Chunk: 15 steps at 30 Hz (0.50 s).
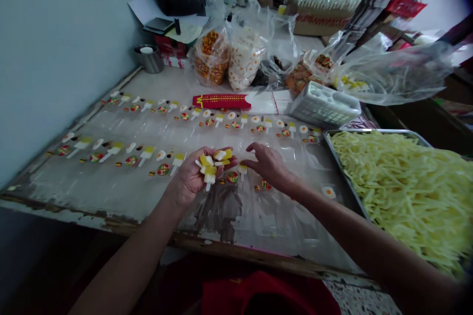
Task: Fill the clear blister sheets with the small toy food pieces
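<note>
Several yellow-and-white popsicle-shaped candies (209, 173) lie in my left hand (192, 177), which is turned palm up and curled around them above the table. To its right, my right hand (271, 165) has thumb and index finger apart, with nothing seen between them. Just left of the right thumb, one popsicle-shaped candy (242, 170) rests on a clear plastic tray (254, 211). A round pizza-like candy (232, 177) sits beside it, and another pizza-like candy (266, 184) is partly below my right wrist. Rows of small burger, egg, pizza and popsicle shapes stretch left and behind.
A metal tray of pale yellow strips (402, 187) stands at the right. Behind the rows are a red printed card (221, 101), a white plastic holder (325, 103) and filled clear bags (246, 59). A metal cup (151, 61) is at back left. The table's worn edge (236, 251) runs in front.
</note>
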{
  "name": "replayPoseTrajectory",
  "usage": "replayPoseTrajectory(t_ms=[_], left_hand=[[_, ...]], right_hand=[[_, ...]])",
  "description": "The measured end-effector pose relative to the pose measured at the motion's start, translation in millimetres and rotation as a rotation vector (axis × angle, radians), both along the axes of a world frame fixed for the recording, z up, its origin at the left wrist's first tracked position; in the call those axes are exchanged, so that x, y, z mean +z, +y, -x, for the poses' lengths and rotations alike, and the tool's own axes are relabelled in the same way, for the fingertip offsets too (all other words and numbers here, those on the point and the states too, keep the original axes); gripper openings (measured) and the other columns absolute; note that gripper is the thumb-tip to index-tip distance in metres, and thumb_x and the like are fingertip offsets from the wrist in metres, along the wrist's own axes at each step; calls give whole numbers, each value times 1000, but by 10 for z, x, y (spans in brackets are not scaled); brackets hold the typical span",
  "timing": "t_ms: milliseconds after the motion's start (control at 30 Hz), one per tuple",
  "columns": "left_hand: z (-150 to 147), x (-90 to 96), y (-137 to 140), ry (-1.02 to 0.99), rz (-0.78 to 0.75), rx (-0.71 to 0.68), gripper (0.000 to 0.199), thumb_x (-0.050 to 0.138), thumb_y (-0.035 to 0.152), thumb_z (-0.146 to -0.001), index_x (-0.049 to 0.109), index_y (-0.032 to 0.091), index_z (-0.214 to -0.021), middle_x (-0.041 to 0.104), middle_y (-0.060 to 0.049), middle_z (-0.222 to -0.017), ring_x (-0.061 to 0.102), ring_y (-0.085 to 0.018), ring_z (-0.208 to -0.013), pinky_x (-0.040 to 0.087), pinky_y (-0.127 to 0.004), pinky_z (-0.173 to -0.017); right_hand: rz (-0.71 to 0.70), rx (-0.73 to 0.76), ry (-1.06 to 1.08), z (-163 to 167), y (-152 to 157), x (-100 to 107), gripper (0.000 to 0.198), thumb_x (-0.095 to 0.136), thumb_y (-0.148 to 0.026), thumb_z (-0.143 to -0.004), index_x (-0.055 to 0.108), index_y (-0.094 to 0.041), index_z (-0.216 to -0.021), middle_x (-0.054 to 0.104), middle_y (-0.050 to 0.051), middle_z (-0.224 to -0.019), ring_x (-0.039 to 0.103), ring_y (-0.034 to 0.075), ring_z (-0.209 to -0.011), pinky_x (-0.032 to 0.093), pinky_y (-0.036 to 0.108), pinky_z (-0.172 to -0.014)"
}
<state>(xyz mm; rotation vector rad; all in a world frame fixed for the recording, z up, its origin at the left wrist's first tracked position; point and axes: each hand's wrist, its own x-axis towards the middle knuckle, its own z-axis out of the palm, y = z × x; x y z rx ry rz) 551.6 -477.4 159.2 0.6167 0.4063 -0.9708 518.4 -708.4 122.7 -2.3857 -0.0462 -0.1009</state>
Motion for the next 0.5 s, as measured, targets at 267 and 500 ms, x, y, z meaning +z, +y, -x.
replayPoseTrajectory(t_ms=[267, 500], left_hand=[[108, -3, -316, -83, -60, -7, 40, 57, 9, -86, 64, 11, -126, 72, -21, -106, 74, -28, -95, 52, -15, -45], [230, 6, -569, -138, 11, 94, 46, 58, 11, -90, 59, 15, -136, 71, -16, -115, 72, -23, -102, 49, -13, -45]], right_hand=[[-657, -155, -10, 337, 6, 521, 31, 54, -45, -94, 75, -22, -92, 67, 3, -84, 60, 19, -82, 44, 30, -73], [-1090, -322, -16, 645, 35, 504, 29, 73, -44, -83, 79, -24, -102, 72, 4, -83, 62, 16, -70, 51, 30, -67]])
